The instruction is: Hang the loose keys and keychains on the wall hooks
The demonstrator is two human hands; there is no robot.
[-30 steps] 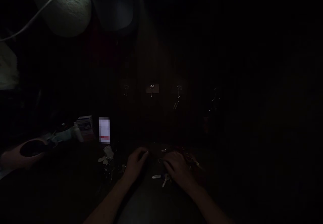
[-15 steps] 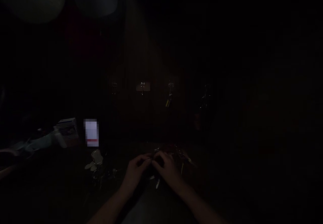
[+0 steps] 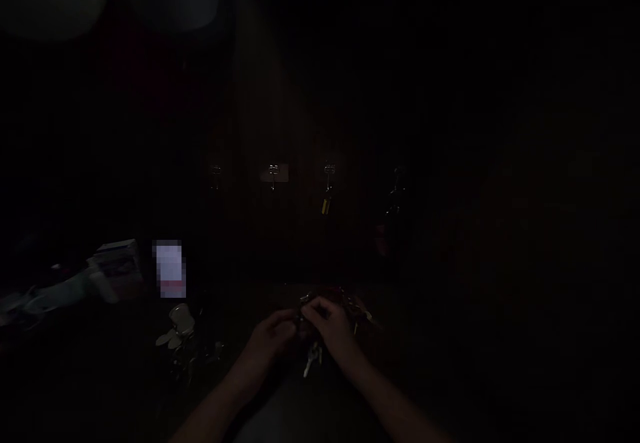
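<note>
The scene is very dark. My left hand (image 3: 270, 336) is closed in a pinch, its fingertips close to those of my right hand. My right hand (image 3: 334, 328) pinches thumb against fingers at the top of a small bunch of keys (image 3: 312, 359). The keys dangle below and between both hands; the ring itself is hidden by fingers and darkness. What my left fingertips grip is too small and dark to make out. Just behind my right hand lies a dim heap of small shiny pieces (image 3: 367, 313), partly covered by the hand.
Several metal hooks (image 3: 273, 171) line the dark wall ahead; a yellow-tagged item (image 3: 326, 206) hangs from one. To the left are a bright blurred-out rectangle (image 3: 170, 266), a box (image 3: 119, 263) and a pile of pale and metallic small items (image 3: 181, 320).
The view has shifted slightly, so the background sits further left. My left hand has drawn a little away from the right fingertips, and more of the keys shows below the hands.
</note>
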